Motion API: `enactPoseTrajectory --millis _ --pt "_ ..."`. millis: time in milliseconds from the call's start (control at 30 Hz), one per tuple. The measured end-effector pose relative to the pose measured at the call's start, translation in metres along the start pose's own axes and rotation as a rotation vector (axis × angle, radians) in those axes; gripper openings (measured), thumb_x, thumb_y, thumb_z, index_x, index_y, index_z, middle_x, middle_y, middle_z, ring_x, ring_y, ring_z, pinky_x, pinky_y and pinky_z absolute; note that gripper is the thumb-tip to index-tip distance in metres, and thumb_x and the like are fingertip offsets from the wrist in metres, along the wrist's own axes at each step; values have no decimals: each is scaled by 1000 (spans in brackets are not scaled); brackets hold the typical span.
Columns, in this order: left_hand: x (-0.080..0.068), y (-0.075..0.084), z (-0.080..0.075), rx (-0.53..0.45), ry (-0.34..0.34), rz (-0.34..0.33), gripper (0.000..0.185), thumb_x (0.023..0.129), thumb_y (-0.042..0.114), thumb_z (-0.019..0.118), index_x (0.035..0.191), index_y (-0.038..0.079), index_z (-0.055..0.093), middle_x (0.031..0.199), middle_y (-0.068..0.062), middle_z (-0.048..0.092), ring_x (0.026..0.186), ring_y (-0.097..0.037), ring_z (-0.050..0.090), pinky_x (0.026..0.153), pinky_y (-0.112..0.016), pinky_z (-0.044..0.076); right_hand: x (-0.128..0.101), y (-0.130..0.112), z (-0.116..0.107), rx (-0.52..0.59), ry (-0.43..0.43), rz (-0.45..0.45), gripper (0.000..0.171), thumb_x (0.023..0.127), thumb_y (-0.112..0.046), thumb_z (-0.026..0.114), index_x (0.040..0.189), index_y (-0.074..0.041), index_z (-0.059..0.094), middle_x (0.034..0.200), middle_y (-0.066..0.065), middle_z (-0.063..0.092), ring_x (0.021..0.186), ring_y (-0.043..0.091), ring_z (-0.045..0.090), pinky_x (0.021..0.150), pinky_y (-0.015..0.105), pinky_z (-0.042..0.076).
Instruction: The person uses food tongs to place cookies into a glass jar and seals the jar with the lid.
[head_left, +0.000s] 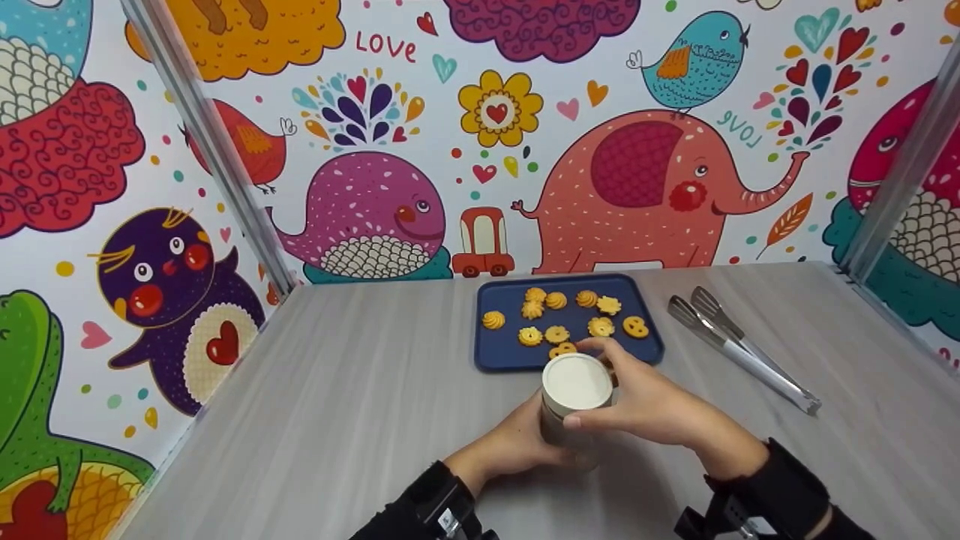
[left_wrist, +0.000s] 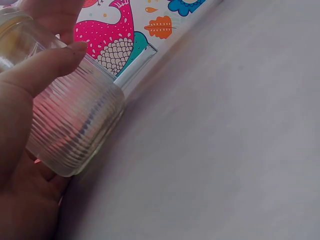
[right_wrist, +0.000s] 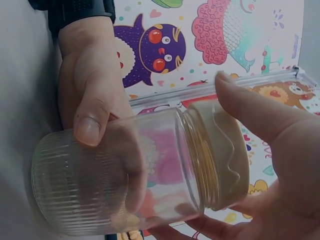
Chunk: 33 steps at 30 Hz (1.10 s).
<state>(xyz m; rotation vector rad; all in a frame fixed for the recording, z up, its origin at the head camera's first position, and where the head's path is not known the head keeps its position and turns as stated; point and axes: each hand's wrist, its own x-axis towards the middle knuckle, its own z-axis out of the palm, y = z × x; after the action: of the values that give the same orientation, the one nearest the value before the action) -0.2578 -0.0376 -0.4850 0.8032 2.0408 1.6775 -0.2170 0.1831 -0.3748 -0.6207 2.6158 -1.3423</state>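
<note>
Black wrist straps [head_left: 780,480] at the bottom edge, nearest the head camera, on a person's two wrists. Just beyond, between both hands, a clear glass jar [right_wrist: 160,165] with a ribbed lower body and a cream lid [head_left: 577,381], above the near middle of a grey, streaked surface [head_left: 375,375]. Left hand [head_left: 517,442] wrapped round the ribbed body, thumb on one side, fingers on the other. Right hand [head_left: 652,405] curled about the top end, fingers grasping the lid. Jar roughly upright; contact between base and surface impossible to tell. Behind the jar, a dark blue tray [head_left: 499,351] scattered with golden biscuits [head_left: 556,300], some swirled, some pretzel-shaped, one partly hidden by the jar. Just right of the tray, metal tongs [head_left: 772,383] lying diagonally, slotted ends pointing away. At the back, a white wall [head_left: 412,90] printed with cartoon animals, among them a purple whale [head_left: 367,202] and a coral elephant [head_left: 630,202].
</note>
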Motion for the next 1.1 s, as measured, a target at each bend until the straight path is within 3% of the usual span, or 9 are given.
enactPoseTrajectory --millis 200,400,667,933,1100 --pt "0 0 0 12 -20 52 113 81 19 93 168 33 22 162 13 43 149 -6 38 125 -35 23 -1 -2 6 -57 73 11 93 78 -41 96 145 -4 43 141 21 58 126 36 60 100 58 53" --pt "0 1 0 19 -8 13 113 80 18 93 168 31 23 162 13 42 149 -6 38 125 -34 25 0 -2 7 -66 74 21 87 80 -41 95 141 -4 46 138 19 59 124 34 61 101 59 52" --pt "-1 2 1 13 9 -40 112 78 20 93 167 28 26 161 12 44 149 -7 39 125 -38 24 0 -1 3 -49 34 6 90 82 -39 94 149 -2 45 143 20 57 127 36 59 102 60 51" --pt "-1 1 2 27 24 -18 110 77 19 94 166 25 29 157 11 48 147 -7 41 126 -36 21 2 3 -4 5 -30 -5 91 86 -40 91 154 -2 45 147 18 56 133 37 54 109 64 45" --pt "0 0 2 52 25 9 110 75 18 94 165 24 31 154 12 51 144 -6 43 124 -32 24 3 6 -8 25 -74 -35 89 89 -37 89 158 -4 43 152 19 53 133 38 53 106 60 47"
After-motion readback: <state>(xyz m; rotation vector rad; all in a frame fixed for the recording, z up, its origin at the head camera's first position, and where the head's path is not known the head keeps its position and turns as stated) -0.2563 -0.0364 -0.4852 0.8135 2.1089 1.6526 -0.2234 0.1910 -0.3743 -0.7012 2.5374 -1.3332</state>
